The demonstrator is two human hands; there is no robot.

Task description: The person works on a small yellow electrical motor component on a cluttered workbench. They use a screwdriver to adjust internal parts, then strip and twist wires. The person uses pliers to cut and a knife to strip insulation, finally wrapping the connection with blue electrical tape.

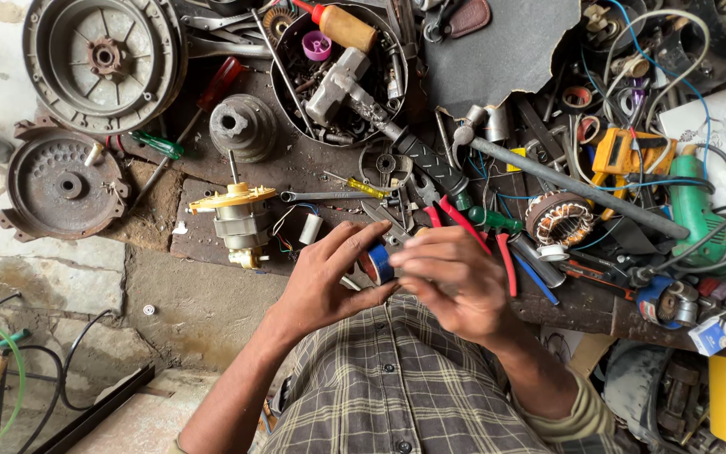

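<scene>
Between my two hands, just above the checked shirt [397, 387], sits a roll of blue tape [377, 263]. My left hand [329, 282] has its fingers curled round the roll from the left, thumb underneath — it is holding it. My right hand [451, 282] is closed against the roll's other side, fingers bunched; it seems to pinch the tape's edge or loose end, though its own knuckles hide the contact, so I cannot say which.

Beyond the hands the bench is crowded. Just left of my left hand lies a small motor with a yellow top plate [237, 219], its thin wires trailing toward a white cylinder [310, 228]. A flat spanner [325, 196] and a small yellow screwdriver [363, 187] lie behind my fingers. Red-handled pliers [476, 235] poke out from behind my right hand, partly covered by it. Further right are a copper-wound stator [559, 217], a long grey pipe [573, 181] and a green power drill [699, 214] tangled in cables. At the back stands a round metal bowl of parts [338, 71], beside a large grey wheel hub [102, 59] — and below that, a rusty disc [62, 181] on the concrete.
</scene>
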